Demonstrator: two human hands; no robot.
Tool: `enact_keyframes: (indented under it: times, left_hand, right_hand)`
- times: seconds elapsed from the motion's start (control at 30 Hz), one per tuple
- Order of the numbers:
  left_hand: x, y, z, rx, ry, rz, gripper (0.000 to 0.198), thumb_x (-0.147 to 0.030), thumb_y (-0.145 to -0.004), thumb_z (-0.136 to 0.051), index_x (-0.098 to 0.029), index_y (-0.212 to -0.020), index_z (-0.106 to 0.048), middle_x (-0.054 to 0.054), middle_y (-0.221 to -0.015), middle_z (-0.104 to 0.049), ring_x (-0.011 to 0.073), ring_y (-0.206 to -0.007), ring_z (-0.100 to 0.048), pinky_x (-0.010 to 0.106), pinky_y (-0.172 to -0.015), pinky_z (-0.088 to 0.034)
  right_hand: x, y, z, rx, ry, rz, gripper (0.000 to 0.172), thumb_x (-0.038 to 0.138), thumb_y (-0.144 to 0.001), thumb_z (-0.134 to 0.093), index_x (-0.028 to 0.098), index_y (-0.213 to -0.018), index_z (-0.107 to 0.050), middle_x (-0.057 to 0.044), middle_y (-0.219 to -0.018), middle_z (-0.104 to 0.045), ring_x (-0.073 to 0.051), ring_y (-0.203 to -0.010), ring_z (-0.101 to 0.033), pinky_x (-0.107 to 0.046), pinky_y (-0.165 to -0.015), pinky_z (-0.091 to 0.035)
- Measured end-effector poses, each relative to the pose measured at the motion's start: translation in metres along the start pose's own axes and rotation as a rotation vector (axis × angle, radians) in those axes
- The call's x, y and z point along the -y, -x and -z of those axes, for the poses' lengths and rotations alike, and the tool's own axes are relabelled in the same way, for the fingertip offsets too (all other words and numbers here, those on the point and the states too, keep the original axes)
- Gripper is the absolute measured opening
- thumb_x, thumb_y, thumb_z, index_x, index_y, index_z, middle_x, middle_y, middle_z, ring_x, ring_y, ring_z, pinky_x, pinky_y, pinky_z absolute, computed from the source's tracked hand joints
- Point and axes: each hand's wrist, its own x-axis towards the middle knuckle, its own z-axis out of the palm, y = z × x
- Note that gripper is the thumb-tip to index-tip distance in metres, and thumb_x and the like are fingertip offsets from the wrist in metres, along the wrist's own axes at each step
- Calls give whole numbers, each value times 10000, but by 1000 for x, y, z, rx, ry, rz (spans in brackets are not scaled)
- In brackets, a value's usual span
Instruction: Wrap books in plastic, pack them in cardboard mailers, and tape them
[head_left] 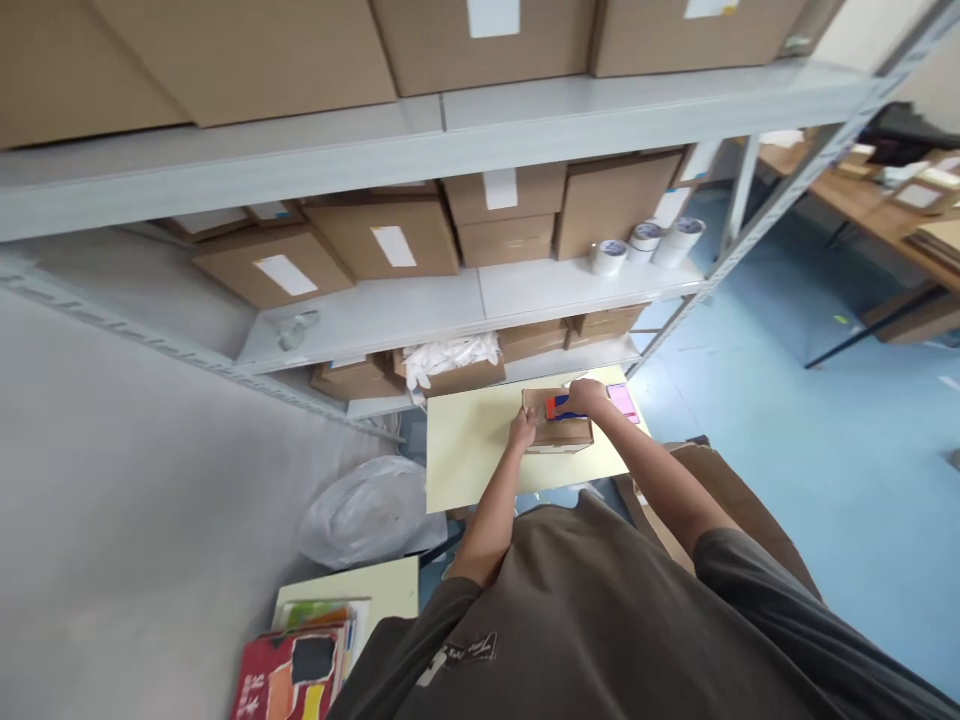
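A small brown cardboard box (pixel 559 432) sits on a pale yellow table (pixel 465 450) in front of a shelving unit. My left hand (pixel 522 430) grips the box's left end. My right hand (pixel 587 396) rests on top of the box, closed on an orange and blue tape dispenser (pixel 559 406) that lies across the lid. A pink sheet (pixel 622 402) lies on the table just right of the box.
Grey metal shelves (pixel 450 300) hold several cardboard boxes and tape rolls (pixel 645 240). A clear plastic bag (pixel 371 510) lies on the floor at left. Books (pixel 292 670) are stacked on a second yellow surface below. A wooden desk (pixel 885 210) stands at far right on blue floor.
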Motion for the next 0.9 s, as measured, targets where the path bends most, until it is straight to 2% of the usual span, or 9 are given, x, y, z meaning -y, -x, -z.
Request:
enact_keyframes:
  times: [0.1, 0.2, 0.33, 0.43, 0.5, 0.57, 0.67, 0.83, 0.9]
  left_hand:
    - [-21, -1, -38, 45, -41, -9, 516, -504, -1129, -388, -192, -1431, -668, 167, -1375, -762, 309, -1291, -708, 380, -1075, -519]
    - [-30, -5, -56, 57, -94, 12, 478, -496, -1124, -418, -201, -1402, -669, 165, -1362, -766, 305, -1290, -706, 374, -1070, -517]
    - [-27, -13, -55, 79, -108, 6, 446, -485, -1119, -439, -196, -1367, -673, 167, -1355, -765, 298, -1281, -706, 376, -1067, -517]
    - [-16, -19, -45, 76, -71, 3, 442, -492, -1110, -463, -186, -1342, -682, 171, -1337, -770, 303, -1253, -718, 389, -1065, -526]
    - [-5, -23, -33, 59, -5, -19, 441, -498, -1105, -474, -184, -1324, -693, 166, -1341, -771, 300, -1248, -722, 392, -1073, -531]
    - [9, -26, -16, 46, 87, -62, 458, -511, -1105, -472, -180, -1329, -695, 161, -1374, -760, 289, -1261, -719, 381, -1082, -534]
    - [32, -31, 20, 7, 161, -63, 518, -550, -1114, -432, -169, -1359, -683, 164, -1410, -745, 269, -1275, -717, 357, -1081, -540]
    - [57, -35, 89, -206, 23, 138, 614, -630, -1035, -559, -167, -1429, -653, 184, -1419, -734, 326, -1335, -679, 413, -1104, -522]
    - [61, -33, 107, -235, 16, 104, 566, -609, -1044, -541, -200, -1406, -686, 161, -1425, -737, 323, -1355, -663, 407, -1118, -506]
  right_hand:
    - [-62, 13, -3, -8, -24, -38, 816, 825, -702, -844, 149, -1158, -807, -213, -1150, -808, -359, -1091, -774, -361, -884, -582]
    - [-138, 27, -8, -12, -42, -93, 833, 869, -681, -821, 161, -1120, -813, -211, -1130, -806, -360, -1070, -774, -352, -842, -569]
    - [-236, 42, -22, 19, -60, -264, 775, 864, -666, -830, 161, -992, -818, -208, -991, -803, -349, -940, -780, -345, -738, -535]
    - [-261, 45, -37, 54, -99, -281, 751, 881, -674, -807, 167, -906, -808, -196, -931, -798, -328, -864, -774, -339, -697, -507]
    - [-248, 41, -46, 40, -146, -263, 749, 887, -665, -809, 172, -885, -805, -186, -926, -801, -323, -862, -772, -329, -682, -492]
    - [-218, 34, -53, 25, -209, -232, 743, 888, -665, -812, 180, -891, -805, -169, -940, -808, -314, -875, -771, -316, -673, -483]
    - [-158, 19, -57, 5, -278, -156, 752, 904, -710, -773, 184, -926, -806, -154, -986, -818, -299, -901, -771, -302, -677, -484]
    - [-48, -6, -51, -16, -284, -50, 781, 890, -753, -755, 169, -1047, -808, -180, -1072, -815, -307, -957, -780, -305, -720, -504]
    - [-10, -14, -48, 8, -265, -27, 805, 871, -747, -774, 160, -1123, -799, -194, -1106, -812, -318, -982, -781, -309, -735, -517]
